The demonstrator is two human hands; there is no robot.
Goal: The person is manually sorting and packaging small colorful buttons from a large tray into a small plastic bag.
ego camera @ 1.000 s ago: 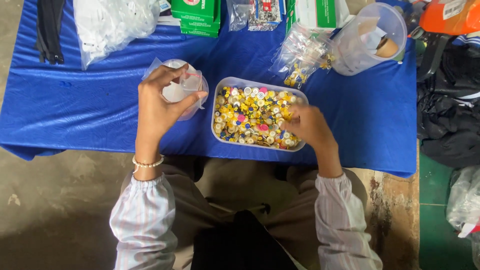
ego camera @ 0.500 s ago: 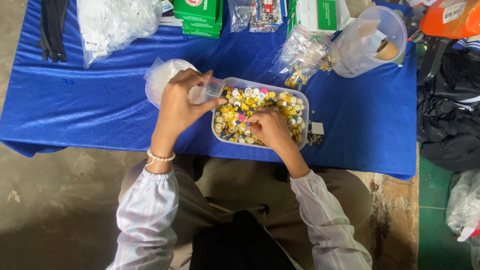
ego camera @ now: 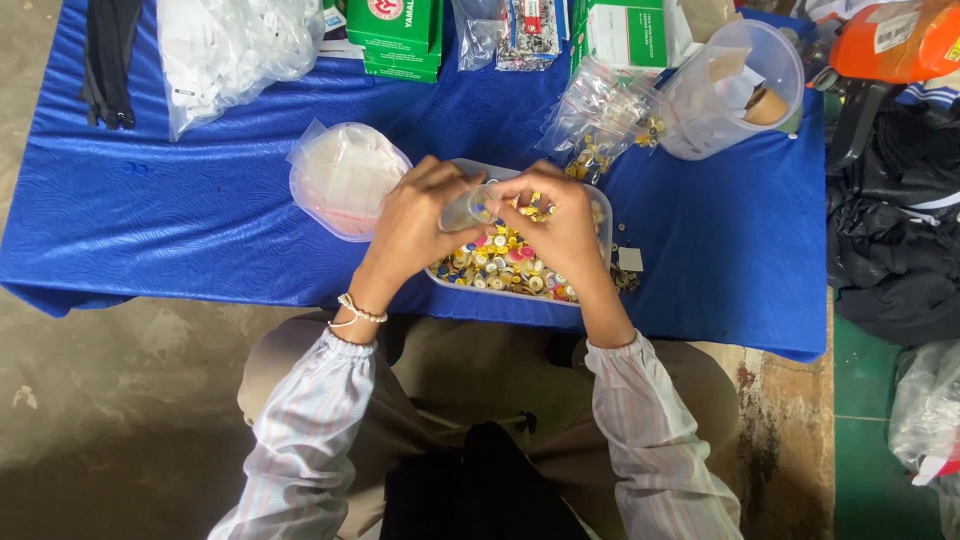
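A clear plastic tray (ego camera: 600,215) full of small yellow, white and pink caps (ego camera: 495,265) sits on the blue table (ego camera: 150,230). Over the tray my left hand (ego camera: 415,225) holds a small clear vial (ego camera: 465,208) by its body. My right hand (ego camera: 560,225) meets the vial's mouth, its fingers pinched on a small yellow cap. A round clear container (ego camera: 345,180) holding a plastic bag lies just left of my left hand.
At the back stand green boxes (ego camera: 395,35), a white plastic bag (ego camera: 230,50), small clear bags of parts (ego camera: 600,110) and a clear tub (ego camera: 735,85). Black straps (ego camera: 108,60) lie at the far left. Dark bags (ego camera: 895,230) sit right of the table.
My left hand carried the vial from the round container over to the tray. My right hand rose from the caps and came up to the vial's mouth.
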